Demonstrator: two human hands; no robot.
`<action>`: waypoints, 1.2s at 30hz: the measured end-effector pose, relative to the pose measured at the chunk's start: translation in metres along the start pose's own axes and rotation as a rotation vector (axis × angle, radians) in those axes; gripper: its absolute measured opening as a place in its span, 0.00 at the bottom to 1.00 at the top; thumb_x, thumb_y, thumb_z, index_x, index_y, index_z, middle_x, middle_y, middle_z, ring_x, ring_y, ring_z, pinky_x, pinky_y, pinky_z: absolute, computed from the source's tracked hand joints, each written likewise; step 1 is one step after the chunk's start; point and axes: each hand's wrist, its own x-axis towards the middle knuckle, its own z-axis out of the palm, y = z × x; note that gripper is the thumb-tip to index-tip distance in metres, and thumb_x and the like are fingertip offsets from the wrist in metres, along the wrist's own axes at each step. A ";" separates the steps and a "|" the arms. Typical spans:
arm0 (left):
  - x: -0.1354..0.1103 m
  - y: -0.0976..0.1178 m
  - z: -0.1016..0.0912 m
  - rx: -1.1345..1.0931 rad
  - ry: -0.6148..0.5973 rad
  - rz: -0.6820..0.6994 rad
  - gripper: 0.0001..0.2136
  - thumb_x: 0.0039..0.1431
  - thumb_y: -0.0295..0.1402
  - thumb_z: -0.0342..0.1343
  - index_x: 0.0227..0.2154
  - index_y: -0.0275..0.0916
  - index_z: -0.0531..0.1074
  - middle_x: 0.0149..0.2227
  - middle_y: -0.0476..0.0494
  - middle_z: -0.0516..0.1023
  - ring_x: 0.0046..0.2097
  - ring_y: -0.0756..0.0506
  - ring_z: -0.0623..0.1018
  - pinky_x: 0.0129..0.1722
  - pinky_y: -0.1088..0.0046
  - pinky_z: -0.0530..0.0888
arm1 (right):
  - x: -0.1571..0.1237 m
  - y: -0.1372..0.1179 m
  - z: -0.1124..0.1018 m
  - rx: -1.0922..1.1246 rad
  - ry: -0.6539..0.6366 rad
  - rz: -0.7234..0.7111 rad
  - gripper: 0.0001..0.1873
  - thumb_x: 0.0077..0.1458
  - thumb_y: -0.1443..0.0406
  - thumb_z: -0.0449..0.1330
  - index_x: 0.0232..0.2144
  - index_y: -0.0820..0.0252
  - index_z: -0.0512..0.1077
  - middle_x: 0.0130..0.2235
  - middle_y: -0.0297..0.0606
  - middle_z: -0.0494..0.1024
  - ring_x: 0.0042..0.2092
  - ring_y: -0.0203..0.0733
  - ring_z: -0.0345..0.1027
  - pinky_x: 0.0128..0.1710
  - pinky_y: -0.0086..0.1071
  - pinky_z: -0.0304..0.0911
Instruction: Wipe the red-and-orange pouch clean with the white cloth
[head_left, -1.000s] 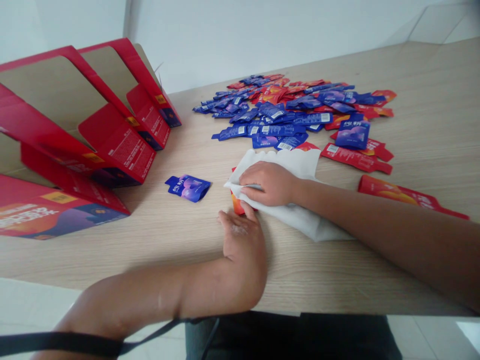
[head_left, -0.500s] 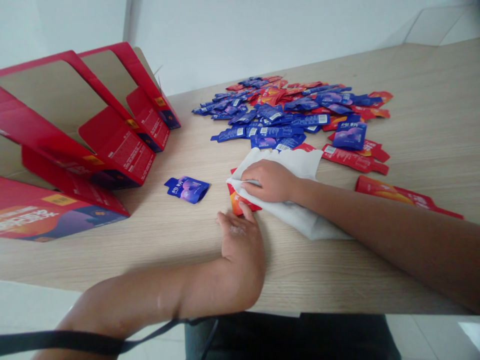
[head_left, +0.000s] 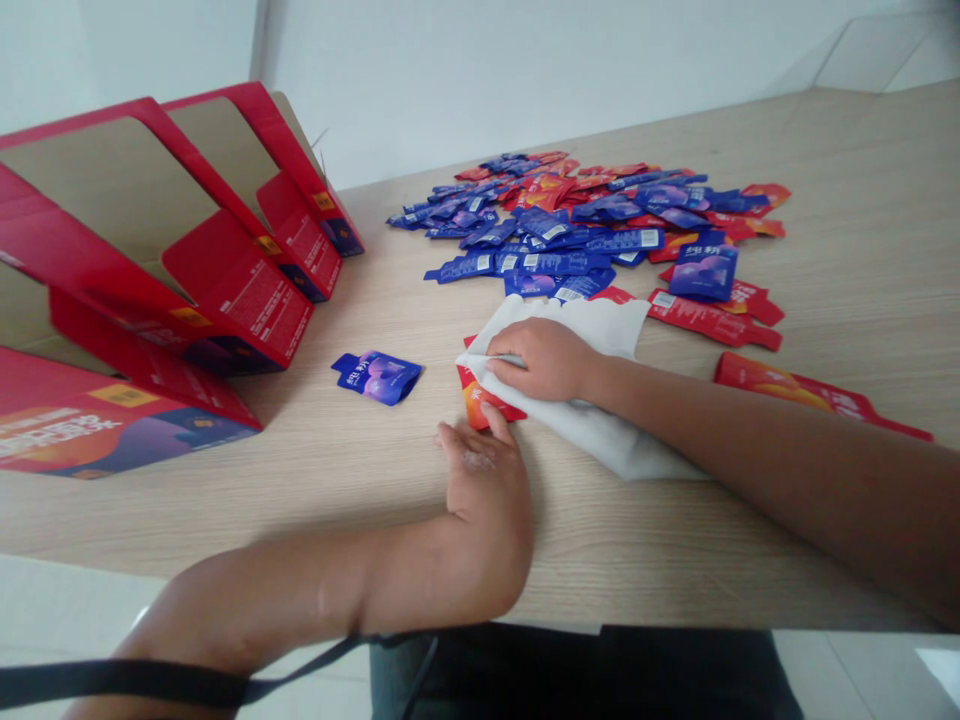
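My right hand (head_left: 546,360) presses a white cloth (head_left: 600,440) down onto a red-orange sachet (head_left: 480,403) that lies on the wooden table (head_left: 375,460). Its fingers are curled over the cloth's folded edge. My left hand (head_left: 484,470) rests on the table just below, with its fingertips touching the near edge of that sachet and holding it in place. Most of the sachet is hidden under the cloth. A single blue sachet (head_left: 377,376) lies apart to the left.
A large heap of blue and red sachets (head_left: 585,220) covers the far middle of the table. Several open red cardboard boxes (head_left: 150,270) stand and lie at the left. A long red sachet (head_left: 810,395) lies behind my right forearm.
My right hand with the cloth has slid a little up and to the right, which uncovers more of the red-orange sachet. My left hand has stayed in place.
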 end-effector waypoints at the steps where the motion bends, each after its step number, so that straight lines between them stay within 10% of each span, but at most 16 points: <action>1: 0.000 0.000 0.000 -0.008 0.003 -0.002 0.24 0.57 0.16 0.37 0.56 0.24 0.64 0.36 0.25 0.80 0.41 0.42 0.80 0.53 0.57 0.69 | 0.000 0.001 0.000 -0.007 0.002 0.011 0.16 0.58 0.61 0.50 0.30 0.62 0.75 0.32 0.41 0.78 0.34 0.40 0.66 0.34 0.32 0.52; 11: -0.002 -0.001 0.001 0.019 -0.009 0.019 0.24 0.56 0.16 0.38 0.55 0.22 0.63 0.37 0.25 0.80 0.42 0.41 0.80 0.53 0.57 0.69 | -0.002 -0.006 -0.003 0.053 -0.034 -0.198 0.13 0.58 0.63 0.51 0.31 0.63 0.74 0.35 0.41 0.78 0.38 0.41 0.68 0.38 0.33 0.55; 22: -0.003 -0.001 0.000 0.013 0.030 0.014 0.25 0.57 0.16 0.36 0.57 0.22 0.60 0.33 0.28 0.80 0.41 0.42 0.80 0.51 0.58 0.70 | 0.000 0.000 0.001 -0.025 0.004 -0.008 0.15 0.58 0.61 0.50 0.29 0.62 0.74 0.31 0.40 0.78 0.33 0.40 0.65 0.34 0.32 0.52; 36: 0.000 0.000 0.000 0.110 -0.044 0.038 0.25 0.57 0.16 0.35 0.58 0.22 0.59 0.39 0.24 0.80 0.44 0.41 0.80 0.53 0.58 0.70 | -0.002 -0.007 -0.001 0.043 -0.023 -0.210 0.13 0.58 0.63 0.51 0.32 0.63 0.74 0.37 0.42 0.78 0.40 0.43 0.69 0.41 0.35 0.57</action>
